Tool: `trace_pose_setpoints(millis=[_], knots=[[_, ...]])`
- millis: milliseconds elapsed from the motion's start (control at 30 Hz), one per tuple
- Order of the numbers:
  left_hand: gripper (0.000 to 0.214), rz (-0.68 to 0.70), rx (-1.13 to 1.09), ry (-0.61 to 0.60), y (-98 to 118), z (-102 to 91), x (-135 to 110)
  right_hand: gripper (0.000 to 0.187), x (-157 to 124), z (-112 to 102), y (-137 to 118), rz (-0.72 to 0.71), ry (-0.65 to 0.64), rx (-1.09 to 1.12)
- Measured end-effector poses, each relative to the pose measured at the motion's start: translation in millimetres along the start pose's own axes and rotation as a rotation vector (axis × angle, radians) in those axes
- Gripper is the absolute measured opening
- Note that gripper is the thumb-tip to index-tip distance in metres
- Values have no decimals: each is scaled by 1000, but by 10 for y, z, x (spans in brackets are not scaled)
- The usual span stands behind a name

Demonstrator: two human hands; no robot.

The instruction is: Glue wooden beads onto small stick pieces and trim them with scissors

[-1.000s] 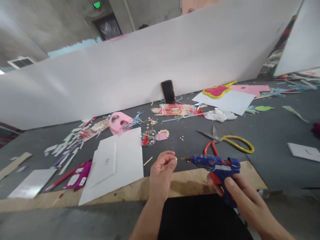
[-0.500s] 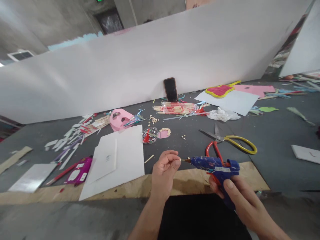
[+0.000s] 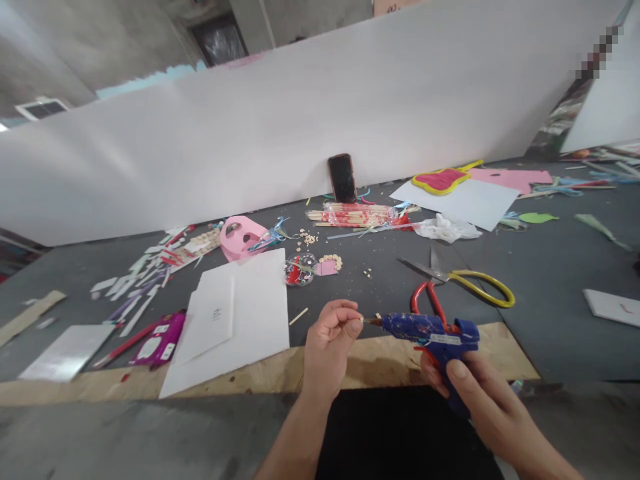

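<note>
My right hand (image 3: 477, 390) is wrapped round the handle of a blue hot glue gun (image 3: 425, 330), whose nozzle points left. At the nozzle tip, my left hand (image 3: 333, 340) pinches a tiny pale piece (image 3: 361, 319) between thumb and forefinger; its exact kind is too small to make out. Beyond the hands lies a small pink piece edged with pale bits (image 3: 329, 267), touching a round clear container with red and dark items (image 3: 300, 270). Small pale bits (image 3: 309, 238) are scattered behind it, and a few more (image 3: 367, 273) lie to the right.
Yellow-handled scissors (image 3: 480, 287) and a red-handled tool (image 3: 425, 297) lie just past the glue gun. White boards (image 3: 260, 320) are at left, near a purple packet (image 3: 160, 343). A phone (image 3: 343, 179) leans on the white partition (image 3: 250, 140) behind bundled sticks (image 3: 357, 215).
Hardly anything differs: both hands keep their places, with the glue gun's nozzle still at the pinched piece. The view has shifted very slightly.
</note>
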State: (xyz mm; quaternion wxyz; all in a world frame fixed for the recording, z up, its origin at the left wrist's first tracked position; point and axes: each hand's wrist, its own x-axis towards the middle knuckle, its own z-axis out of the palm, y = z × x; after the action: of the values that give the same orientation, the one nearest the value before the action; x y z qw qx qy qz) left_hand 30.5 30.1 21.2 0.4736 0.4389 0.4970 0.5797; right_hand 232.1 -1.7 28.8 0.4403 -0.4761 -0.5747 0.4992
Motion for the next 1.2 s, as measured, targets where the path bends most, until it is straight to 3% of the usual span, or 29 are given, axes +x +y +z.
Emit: trace_pose_setpoints(millis=[200, 467, 567, 667, 800, 900, 1067, 1200], knots=[[7, 9, -21, -8, 2, -3, -14, 35, 23, -65, 47, -29, -106, -23], [7, 13, -27, 5, -2, 8, -19, 34, 3, -8, -30, -32, -36, -52], [8, 6, -25, 22, -4, -20, -22, 29, 49, -103, 16, -176, -30, -246], [9, 5, -20, 58, -15, -77, -16, 25, 164, -294, 74, -311, 158, -571], [10, 9, -1, 115, -48, -152, -15, 55, 418, -603, 87, -177, 380, -994], [11, 0, 32, 122, -73, -179, -45, 58, 646, -824, 101, -132, 365, -1316], [11, -1, 129, 105, -86, -229, -111, 58, 880, -1096, 219, -137, 326, -1417], [11, 16, 208, 114, -110, -287, -118, 47, 812, -994, 149, -312, 439, -1430]])
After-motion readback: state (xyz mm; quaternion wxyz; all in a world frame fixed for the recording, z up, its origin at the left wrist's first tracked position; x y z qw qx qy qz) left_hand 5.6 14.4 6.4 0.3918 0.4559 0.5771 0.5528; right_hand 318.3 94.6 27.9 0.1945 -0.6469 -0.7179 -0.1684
